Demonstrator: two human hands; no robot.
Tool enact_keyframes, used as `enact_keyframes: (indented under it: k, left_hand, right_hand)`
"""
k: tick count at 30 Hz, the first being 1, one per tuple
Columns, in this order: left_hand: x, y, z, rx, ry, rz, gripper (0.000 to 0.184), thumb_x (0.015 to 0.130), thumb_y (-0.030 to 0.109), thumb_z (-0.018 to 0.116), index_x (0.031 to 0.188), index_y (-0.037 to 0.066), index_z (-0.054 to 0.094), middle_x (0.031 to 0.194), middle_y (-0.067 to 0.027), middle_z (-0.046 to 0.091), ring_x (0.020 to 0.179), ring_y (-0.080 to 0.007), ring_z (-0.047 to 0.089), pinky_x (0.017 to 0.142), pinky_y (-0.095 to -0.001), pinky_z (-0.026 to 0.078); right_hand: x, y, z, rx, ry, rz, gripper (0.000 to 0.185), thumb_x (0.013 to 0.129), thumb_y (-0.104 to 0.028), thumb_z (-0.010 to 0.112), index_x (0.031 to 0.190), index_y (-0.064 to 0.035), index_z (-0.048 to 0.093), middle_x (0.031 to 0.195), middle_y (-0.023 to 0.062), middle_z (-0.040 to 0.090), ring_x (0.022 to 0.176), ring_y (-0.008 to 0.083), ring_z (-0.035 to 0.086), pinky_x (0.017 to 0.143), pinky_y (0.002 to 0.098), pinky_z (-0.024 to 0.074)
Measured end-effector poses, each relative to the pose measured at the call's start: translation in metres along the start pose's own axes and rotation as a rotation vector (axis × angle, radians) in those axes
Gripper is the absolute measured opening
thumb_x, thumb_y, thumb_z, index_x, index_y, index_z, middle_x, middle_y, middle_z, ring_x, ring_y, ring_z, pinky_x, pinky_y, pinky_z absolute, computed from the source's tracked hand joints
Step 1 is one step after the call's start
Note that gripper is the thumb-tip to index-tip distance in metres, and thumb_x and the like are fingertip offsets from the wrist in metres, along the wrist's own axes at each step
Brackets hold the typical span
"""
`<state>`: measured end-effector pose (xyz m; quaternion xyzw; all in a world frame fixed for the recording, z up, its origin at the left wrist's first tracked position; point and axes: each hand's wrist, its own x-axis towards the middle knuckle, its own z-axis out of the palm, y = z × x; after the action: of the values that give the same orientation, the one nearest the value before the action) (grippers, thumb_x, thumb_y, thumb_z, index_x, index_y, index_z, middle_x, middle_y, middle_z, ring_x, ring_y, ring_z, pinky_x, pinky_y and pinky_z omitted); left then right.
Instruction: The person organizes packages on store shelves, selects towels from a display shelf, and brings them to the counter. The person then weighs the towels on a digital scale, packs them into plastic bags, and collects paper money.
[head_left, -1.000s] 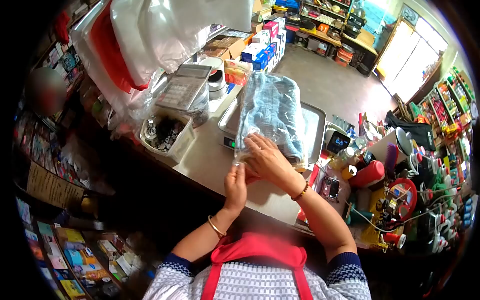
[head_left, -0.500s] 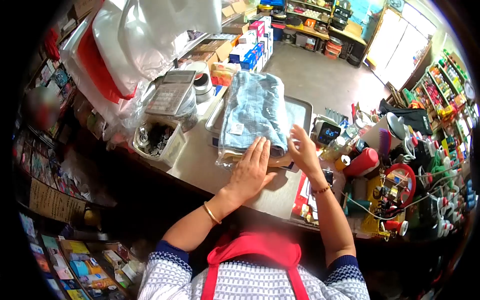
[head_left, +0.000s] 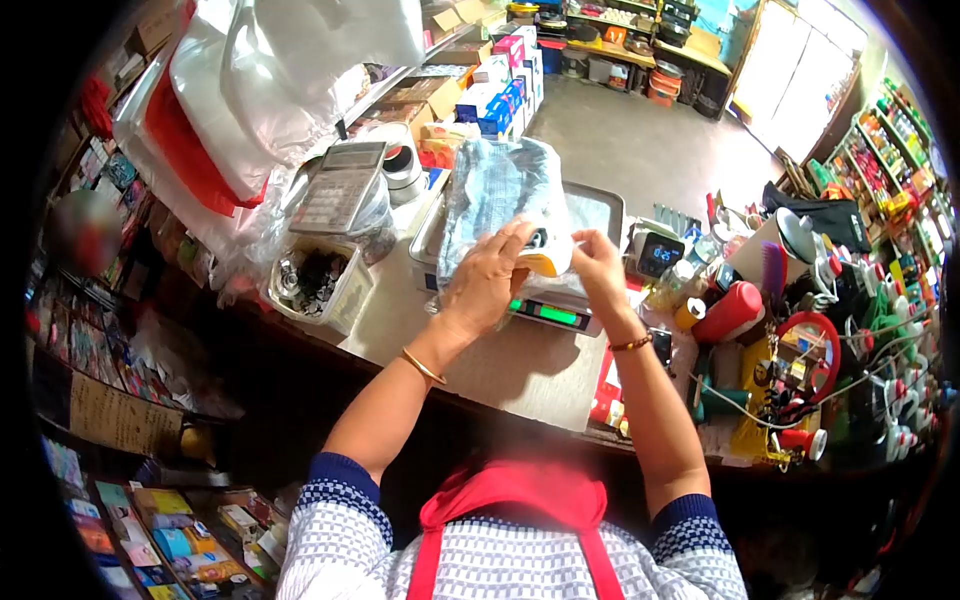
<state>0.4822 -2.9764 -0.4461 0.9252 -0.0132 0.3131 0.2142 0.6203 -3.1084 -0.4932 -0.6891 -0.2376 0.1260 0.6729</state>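
Observation:
A folded blue cloth in a clear plastic bag [head_left: 500, 185] lies over the weighing scale [head_left: 597, 215], its near end raised and curled up. My left hand [head_left: 490, 275] is closed on the near left part of the package, fingers bent over its top. At the near right corner my right hand [head_left: 598, 268] has its fingers pinched on the plastic edge. Between the hands, a yellow and white layer and a small dark patch show at the package's end. Below it the scale's green display [head_left: 557, 314] is lit. My thumbs are partly hidden.
Left of the scale, a plastic tub of coins [head_left: 325, 285] stands by a calculator-like panel [head_left: 340, 185]. Plastic bags [head_left: 290, 70] hang above. A digital clock [head_left: 658, 255], a red bottle [head_left: 728, 312] and a red-handled basket [head_left: 820, 350] crowd the counter's right side.
Both hands have taken hold of the package's near end and lifted it off the scale's front. The green display, hidden before, now shows. My right hand's fingers have closed.

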Motion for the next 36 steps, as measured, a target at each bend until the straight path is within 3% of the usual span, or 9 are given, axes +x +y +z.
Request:
enact_keyframes:
  k: [9,12,15,18,23,25,27,29,36]
  left_hand:
    - [0.002,-0.001,-0.006,0.046,-0.029,0.138,0.05,0.074,0.0,0.056,0.123,0.005,0.046,0.117,-0.0138,0.053,0.106,-0.0334,0.05,0.093,-0.0406,0.04]
    - [0.001,0.0,0.006,0.126,0.042,0.169,0.04,0.075,0.001,0.055,0.114,0.006,0.05,0.113,-0.0125,0.053,0.102,-0.0319,0.051,0.094,-0.0411,0.04]
    - [-0.003,0.003,0.006,0.128,0.003,0.095,0.035,0.077,0.001,0.052,0.112,0.006,0.051,0.115,-0.0127,0.053,0.108,-0.0321,0.05,0.094,-0.0401,0.04]
    - [-0.006,-0.011,0.006,0.221,0.031,0.266,0.034,0.077,0.003,0.054,0.111,0.005,0.05,0.116,-0.0141,0.054,0.113,-0.0333,0.049,0.095,-0.0406,0.04]
    - [-0.01,-0.012,0.007,0.094,-0.003,0.21,0.034,0.077,0.007,0.058,0.11,0.003,0.052,0.111,-0.0166,0.06,0.11,-0.0324,0.055,0.098,-0.0439,0.039]
    - [-0.008,-0.006,0.007,0.114,-0.056,0.19,0.037,0.077,0.009,0.059,0.113,0.003,0.054,0.111,-0.0168,0.06,0.109,-0.0316,0.056,0.099,-0.0434,0.039]
    - [-0.009,-0.007,0.013,0.094,-0.138,0.227,0.043,0.076,0.013,0.061,0.118,0.002,0.054,0.115,-0.0168,0.058,0.111,-0.0319,0.055,0.101,-0.0432,0.038]
    - [-0.013,-0.006,0.016,0.067,-0.191,0.341,0.041,0.079,0.012,0.058,0.119,0.002,0.054,0.118,-0.0149,0.057,0.115,-0.0308,0.052,0.103,-0.0434,0.036]
    - [-0.02,-0.016,0.009,0.321,-0.291,0.36,0.049,0.079,0.012,0.056,0.127,0.008,0.05,0.131,-0.0112,0.049,0.129,-0.027,0.04,0.11,-0.0435,0.028]
  right_hand:
    - [-0.025,-0.012,-0.002,0.151,0.015,0.188,0.013,0.081,-0.01,0.055,0.087,0.002,0.051,0.068,0.0104,0.057,0.053,0.021,0.056,0.05,0.031,0.0476]
    - [-0.038,-0.004,0.02,-0.312,0.047,0.163,0.021,0.085,-0.015,0.052,0.094,0.0034,0.054,0.079,0.0206,0.063,0.064,0.0245,0.065,0.055,0.0349,0.0513]
    - [-0.053,-0.021,0.014,-0.244,-0.248,0.434,0.026,0.083,-0.019,0.057,0.089,0.0064,0.059,0.075,0.0185,0.065,0.067,0.0193,0.066,0.058,0.032,0.0521]
    - [-0.062,0.001,0.015,-0.181,-0.327,0.407,0.014,0.087,-0.014,0.052,0.085,-0.0021,0.059,0.066,0.0041,0.059,0.053,0.015,0.062,0.042,0.0256,0.047]
    - [-0.088,0.002,0.004,0.283,-0.244,0.359,0.008,0.086,-0.008,0.051,0.083,-0.0051,0.059,0.07,0.0041,0.061,0.061,0.0132,0.062,0.053,0.0243,0.0487]
    - [-0.096,-0.001,0.013,0.442,-0.229,0.213,0.023,0.084,-0.013,0.056,0.102,0.0008,0.062,0.077,0.0055,0.064,0.066,0.0102,0.059,0.057,0.0252,0.0475]
    - [-0.106,-0.008,0.017,0.501,-0.182,0.205,0.009,0.089,-0.013,0.054,0.087,-0.0052,0.059,0.073,0.0034,0.06,0.066,0.0108,0.059,0.057,0.0234,0.047]
    - [-0.11,-0.009,0.017,0.291,-0.176,0.383,0.028,0.089,-0.019,0.056,0.11,-0.0004,0.06,0.081,0.0033,0.063,0.067,0.0079,0.057,0.057,0.0232,0.0456]
    - [-0.131,-0.016,-0.002,-0.28,-0.271,-0.197,0.019,0.086,-0.013,0.063,0.073,-0.0006,0.057,0.056,0.0057,0.051,0.051,0.0115,0.048,0.048,0.0272,0.0392]
